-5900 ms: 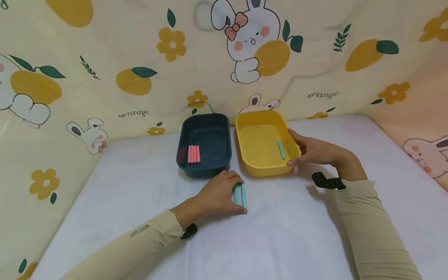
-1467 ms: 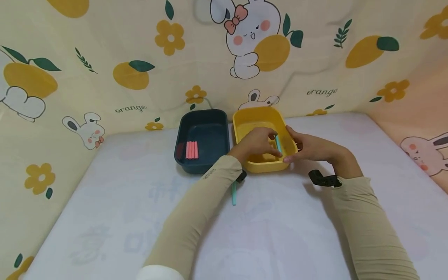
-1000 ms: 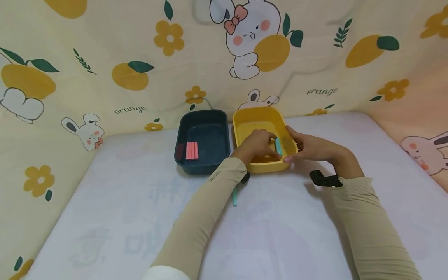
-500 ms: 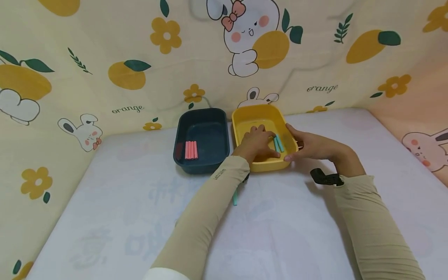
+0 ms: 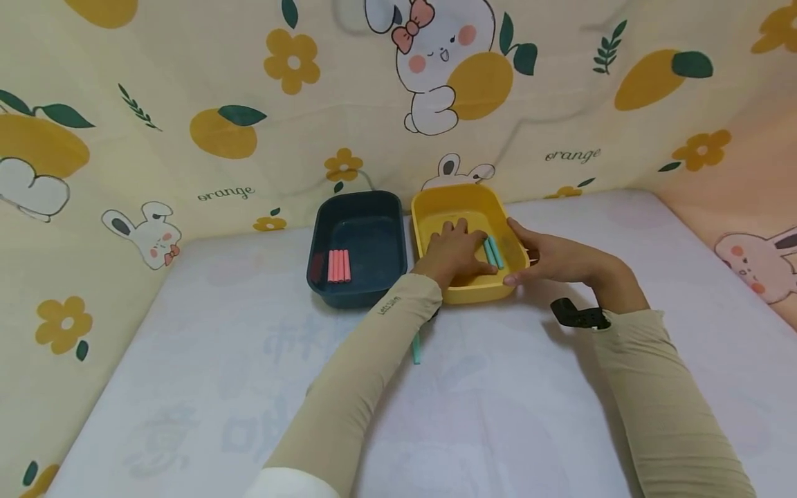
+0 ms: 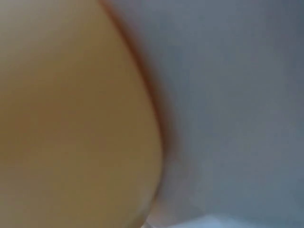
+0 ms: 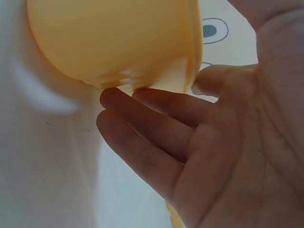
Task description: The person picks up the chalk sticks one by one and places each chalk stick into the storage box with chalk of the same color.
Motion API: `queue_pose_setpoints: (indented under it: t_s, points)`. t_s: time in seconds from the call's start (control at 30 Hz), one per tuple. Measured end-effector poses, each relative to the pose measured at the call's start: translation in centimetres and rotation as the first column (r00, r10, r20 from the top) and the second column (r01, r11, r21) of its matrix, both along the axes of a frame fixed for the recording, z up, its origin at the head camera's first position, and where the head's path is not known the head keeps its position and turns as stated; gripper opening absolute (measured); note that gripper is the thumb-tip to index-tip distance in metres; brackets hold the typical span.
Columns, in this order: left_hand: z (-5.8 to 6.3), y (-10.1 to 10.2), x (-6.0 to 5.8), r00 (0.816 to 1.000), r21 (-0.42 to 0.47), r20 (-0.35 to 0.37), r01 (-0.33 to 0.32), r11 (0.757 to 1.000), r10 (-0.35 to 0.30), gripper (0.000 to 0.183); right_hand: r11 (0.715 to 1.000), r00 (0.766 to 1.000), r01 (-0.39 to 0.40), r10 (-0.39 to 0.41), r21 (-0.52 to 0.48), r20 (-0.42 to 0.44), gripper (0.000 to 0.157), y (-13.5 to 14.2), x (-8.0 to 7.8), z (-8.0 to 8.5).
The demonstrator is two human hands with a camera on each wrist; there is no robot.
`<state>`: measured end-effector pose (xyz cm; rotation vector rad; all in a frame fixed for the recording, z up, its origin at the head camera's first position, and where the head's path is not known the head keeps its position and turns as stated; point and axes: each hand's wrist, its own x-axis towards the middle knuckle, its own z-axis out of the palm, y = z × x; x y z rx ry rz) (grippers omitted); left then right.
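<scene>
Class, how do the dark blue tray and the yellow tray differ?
Contents: the dark blue tray holds pink sticks; the yellow tray holds teal sticks.
Hands: the left hand is inside the yellow tray and the right hand touches its side; neither reaches into the dark blue tray.
Both are open-topped with rounded corners.

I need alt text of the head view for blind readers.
A person's left hand is beside two turquoise sticks inside a yellow rounded-rectangular tub; the right hand touches the tub's side. Beside it, a similar dark blue tub contains four pink sticks; another turquoise stick lies on white cloth.
</scene>
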<state>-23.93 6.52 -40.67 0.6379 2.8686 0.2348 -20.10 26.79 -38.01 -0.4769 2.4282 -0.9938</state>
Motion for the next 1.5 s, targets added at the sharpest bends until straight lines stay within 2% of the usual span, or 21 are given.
queue_pose_setpoints:
  t_s: [0.13,0.43,0.67,0.77,0.87,0.97,1.07,1.17,1.37,1.5]
  points:
    - [0.2,0.1,0.0,1.000,-0.006,-0.001,0.028,1.000,-0.028,0.076,1.000,1.000,0.004,-0.004,-0.008,-0.001,0.110,0.2,0.3,0.3]
    - [0.1,0.1,-0.1,1.000,-0.018,-0.004,0.004,1.000,-0.004,0.076,1.000,1.000,0.002,-0.002,-0.002,-0.004,0.112,0.0,0.0,0.2]
    - [-0.1,0.2,0.0,1.000,-0.043,-0.010,0.003,0.999,-0.003,0.079,0.999,1.000,-0.014,0.014,0.031,0.003,0.122,-0.4,0.2,0.2]
    - [0.1,0.2,0.0,1.000,0.009,0.000,-0.022,1.000,0.022,0.081,0.999,1.000,-0.005,0.005,0.050,0.002,0.123,-0.6,0.1,0.3]
    - [0.2,0.2,-0.3,0.998,0.110,-0.001,-0.055,0.992,0.055,0.079,0.999,1.000,0.002,-0.003,0.054,0.010,0.123,-0.6,0.1,0.3]
    - [0.7,-0.1,-0.2,0.998,0.256,-0.004,-0.061,0.965,0.064,0.073,0.999,1.000,0.001,-0.001,0.047,0.006,0.123,-0.5,0.1,0.2]
    - [1.4,-1.1,0.3,0.998,0.401,0.007,-0.054,0.914,0.056,0.069,0.999,1.000,-0.006,0.007,0.046,-0.007,0.124,-0.7,0.0,0.1]
    - [2.1,-2.3,1.1,0.999,0.500,0.011,-0.041,0.865,0.041,0.065,0.999,1.000,-0.007,0.008,0.052,-0.012,0.123,-1.0,-0.2,0.1]
    - [3.5,-4.7,2.8,0.998,0.621,0.055,-0.068,0.781,0.043,0.059,0.996,1.000,0.004,-0.004,0.087,0.000,0.122,-1.0,-0.1,0.2]
    - [3.7,-6.6,4.3,0.998,0.651,0.054,-0.061,0.757,0.035,0.056,0.995,1.000,0.010,-0.010,0.096,-0.002,0.122,-0.8,0.1,0.2]
